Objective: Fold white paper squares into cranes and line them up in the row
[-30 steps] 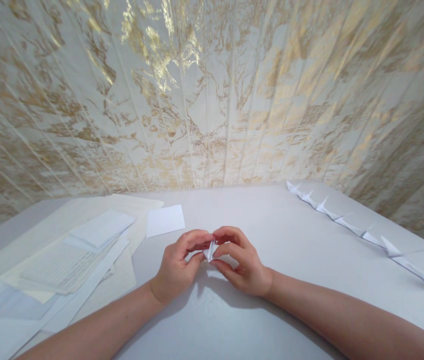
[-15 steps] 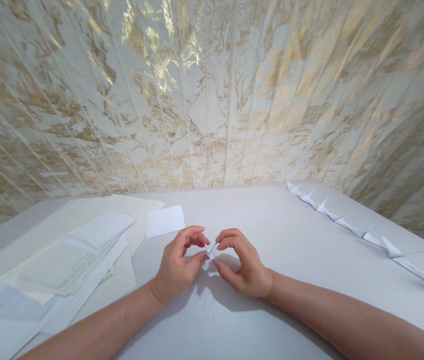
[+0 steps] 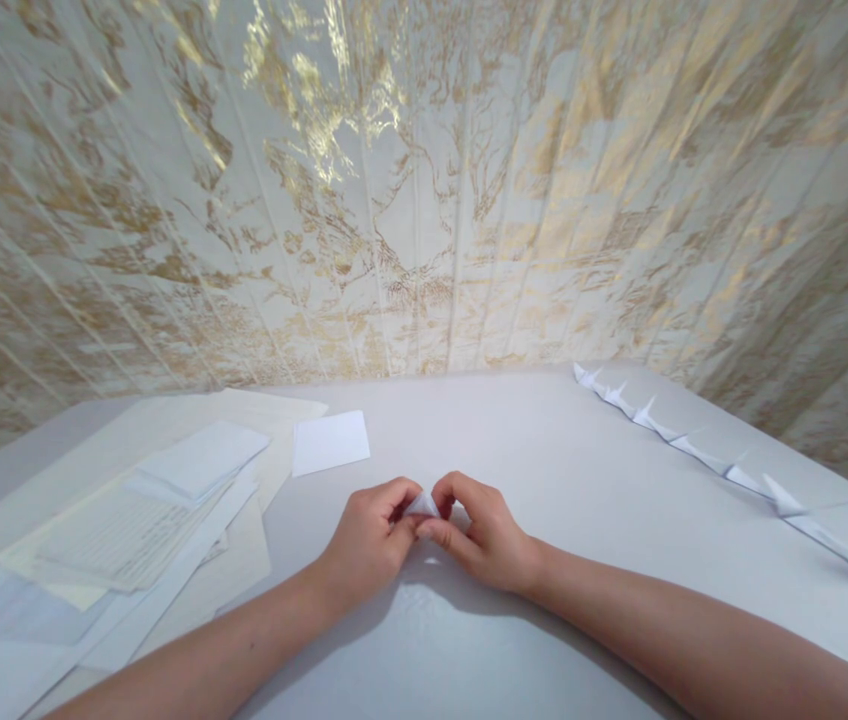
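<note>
Paper (image 3: pixel 422 506), white and folded into a small triangular shape, sits between two hands over a pale table (image 3: pixel 514 430), in the middle of our view. We see the left hand (image 3: pixel 370 532) and the right hand (image 3: pixel 490 532) each pinching it between thumb and curled fingers, which hide its lower folds from us. Beyond the left hand lies a blank white sheet (image 3: pixel 331 443); further left, loose papers overlap, one a page with lines of text (image 3: pixel 113 545). Pointed origami figures (image 3: pixel 780 495) stand in a row along the right, well apart from the hands. We judge that opposite pulls could tear the tiny folds, uneven thumb pressure could crease them crooked, and a slack pinch could let the layers spring open.
</note>
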Tool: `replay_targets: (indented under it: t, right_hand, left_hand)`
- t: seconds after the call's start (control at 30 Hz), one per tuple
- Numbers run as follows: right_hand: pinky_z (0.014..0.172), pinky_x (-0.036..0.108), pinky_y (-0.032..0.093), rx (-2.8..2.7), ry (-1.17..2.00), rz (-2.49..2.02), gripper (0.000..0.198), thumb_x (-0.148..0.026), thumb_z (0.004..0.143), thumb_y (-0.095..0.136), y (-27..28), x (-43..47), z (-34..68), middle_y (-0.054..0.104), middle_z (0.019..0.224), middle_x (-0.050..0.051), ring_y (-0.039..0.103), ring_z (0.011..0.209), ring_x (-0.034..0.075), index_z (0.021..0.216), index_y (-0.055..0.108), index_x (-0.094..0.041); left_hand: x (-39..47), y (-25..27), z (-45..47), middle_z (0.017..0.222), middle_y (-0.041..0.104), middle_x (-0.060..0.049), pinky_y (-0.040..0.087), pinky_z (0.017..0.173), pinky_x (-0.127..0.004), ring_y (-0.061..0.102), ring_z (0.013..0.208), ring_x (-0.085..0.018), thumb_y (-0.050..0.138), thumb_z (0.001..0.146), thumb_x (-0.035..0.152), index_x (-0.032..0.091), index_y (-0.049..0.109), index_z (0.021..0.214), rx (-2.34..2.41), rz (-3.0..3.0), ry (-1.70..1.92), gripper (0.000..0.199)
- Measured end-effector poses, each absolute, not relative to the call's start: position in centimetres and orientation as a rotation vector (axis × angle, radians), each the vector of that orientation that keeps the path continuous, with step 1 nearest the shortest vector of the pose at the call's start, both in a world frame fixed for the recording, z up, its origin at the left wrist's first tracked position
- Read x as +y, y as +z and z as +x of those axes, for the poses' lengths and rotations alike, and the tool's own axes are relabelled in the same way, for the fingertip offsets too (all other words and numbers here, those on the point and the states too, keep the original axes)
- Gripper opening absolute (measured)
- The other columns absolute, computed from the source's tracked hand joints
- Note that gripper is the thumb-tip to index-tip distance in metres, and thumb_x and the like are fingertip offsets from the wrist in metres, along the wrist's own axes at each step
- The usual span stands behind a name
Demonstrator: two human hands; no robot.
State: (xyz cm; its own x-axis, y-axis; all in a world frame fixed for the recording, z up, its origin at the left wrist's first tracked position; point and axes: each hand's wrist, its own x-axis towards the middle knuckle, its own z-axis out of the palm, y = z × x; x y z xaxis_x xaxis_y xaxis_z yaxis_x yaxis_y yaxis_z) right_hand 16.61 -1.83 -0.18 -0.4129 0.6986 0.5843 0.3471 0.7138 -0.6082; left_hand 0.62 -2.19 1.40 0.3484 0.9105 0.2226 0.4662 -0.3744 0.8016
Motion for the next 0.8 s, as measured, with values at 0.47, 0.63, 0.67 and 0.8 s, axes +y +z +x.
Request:
replay_targets:
  t: [0.47,0.63,0.67,0.8]
  right_hand:
    - [0.041,0.019,0.024,-2.102,0.785,-0.865,0.035,-0.031,0.087,0.032,0.5,-2.6,16.3,0.032,0.047,-0.006,0.030,0.043,0.006,0.054,0.030,-0.020]
    - [0.040,0.018,0.027,-1.975,0.965,-0.921,0.045,-0.045,0.088,0.030,0.3,-2.7,16.2,0.036,0.046,-0.005,0.032,0.042,0.006,0.052,0.033,-0.019]
    - [0.039,0.018,0.027,-1.947,0.997,-0.917,0.046,-0.047,0.088,0.030,0.2,-2.7,16.2,0.037,0.046,-0.005,0.033,0.042,0.006,0.052,0.035,-0.018]
    - [0.041,0.018,0.030,-1.839,1.079,-0.886,0.046,-0.053,0.086,0.031,-0.1,-2.2,16.2,0.040,0.048,-0.004,0.036,0.043,0.006,0.057,0.038,-0.018]
  left_hand:
    - [-2.8,2.5,1.0,0.045,0.048,0.005,0.028,0.043,-0.020,0.040,0.043,-0.009,0.053,0.062,0.021,0.015,0.051,0.057,1.134,1.668,0.521,0.008]
    - [-3.0,2.6,0.9,0.044,0.048,0.006,0.031,0.043,-0.019,0.042,0.041,-0.009,0.051,0.064,0.018,0.013,0.057,0.064,1.095,1.685,0.516,0.008]
    - [-3.1,2.6,0.9,0.044,0.048,0.005,0.031,0.044,-0.019,0.043,0.041,-0.009,0.051,0.065,0.019,0.013,0.057,0.064,1.089,1.692,0.517,0.009]
    - [-3.2,2.6,1.0,0.041,0.047,0.004,0.031,0.044,-0.020,0.041,0.040,-0.008,0.049,0.071,0.029,0.013,0.055,0.057,1.118,1.705,0.555,0.022]
